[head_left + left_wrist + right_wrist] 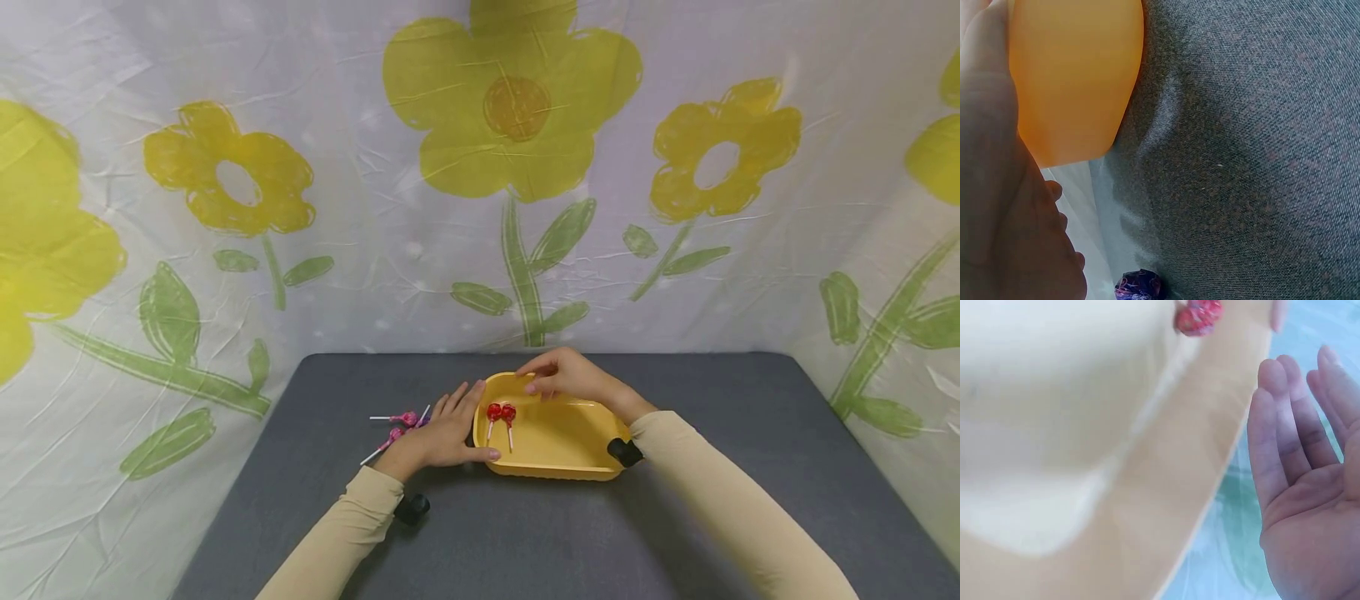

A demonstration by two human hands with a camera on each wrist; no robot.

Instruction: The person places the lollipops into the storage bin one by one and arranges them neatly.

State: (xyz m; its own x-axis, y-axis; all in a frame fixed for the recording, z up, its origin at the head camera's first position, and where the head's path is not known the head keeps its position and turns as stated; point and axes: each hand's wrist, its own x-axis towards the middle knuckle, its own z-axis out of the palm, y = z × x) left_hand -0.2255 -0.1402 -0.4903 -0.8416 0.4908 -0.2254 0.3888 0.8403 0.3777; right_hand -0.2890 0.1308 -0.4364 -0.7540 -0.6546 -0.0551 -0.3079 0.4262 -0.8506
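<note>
Head view: a yellow tray [562, 437] sits on the worktop [525, 542], two red lollipops [494, 412] inside, towards its left end. The left hand [446, 437], fingers spread, touches its left rim; the right hand [564, 375] is at the far rim. Pink lollipops [408, 417] lie left.

Left wrist: the hand rests, ungrasping, against the tray (a purple lollipop [1139, 285] nearby).

Right wrist: fingers loosely bent, palm bare.

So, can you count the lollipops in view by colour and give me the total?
Red lollipops in the yellow tray: 2
Pink lollipops on the table: 2
Purple lollipops on the table: 1
Total in sight: 5, though the left hand could be hiding more.
</note>
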